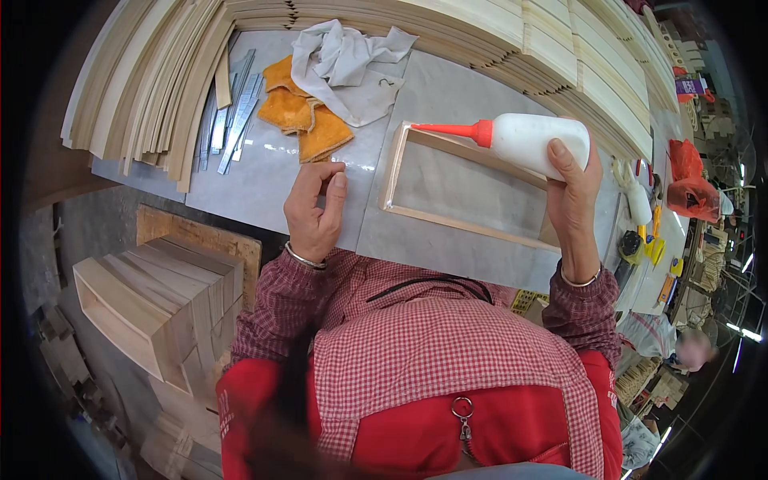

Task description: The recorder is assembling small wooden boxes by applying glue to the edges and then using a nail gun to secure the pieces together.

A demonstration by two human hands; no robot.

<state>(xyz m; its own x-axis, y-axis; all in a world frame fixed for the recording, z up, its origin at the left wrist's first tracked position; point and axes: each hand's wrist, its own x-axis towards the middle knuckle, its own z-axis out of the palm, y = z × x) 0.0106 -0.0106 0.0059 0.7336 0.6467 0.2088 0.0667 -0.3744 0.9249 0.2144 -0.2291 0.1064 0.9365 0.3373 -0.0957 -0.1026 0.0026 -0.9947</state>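
My right hand (pixel 574 184) is wrapped around a white glue bottle (pixel 524 138), tipped on its side with its long red nozzle pointing left. The nozzle's tip is at the far left corner of a thin rectangular wooden frame (pixel 472 227) lying on the table. Along the frame's left end runs a pale, shiny line that looks like wet glue. Left of the frame, my left hand (pixel 316 212) is loosely curled near the table's front edge, with nothing visible in it. Just beyond it lie an orange cloth (pixel 300 116) and a white cloth (pixel 344 64).
Thin wooden strips (pixel 148 80) stand stacked at the far left, beside flat metal strips (pixel 236 116). More stacked wooden pieces (pixel 552 40) line the back. A white bottle (pixel 638 200) and yellow-handled tools (pixel 654 240) lie right. Wooden boxes (pixel 160 304) are piled below left.
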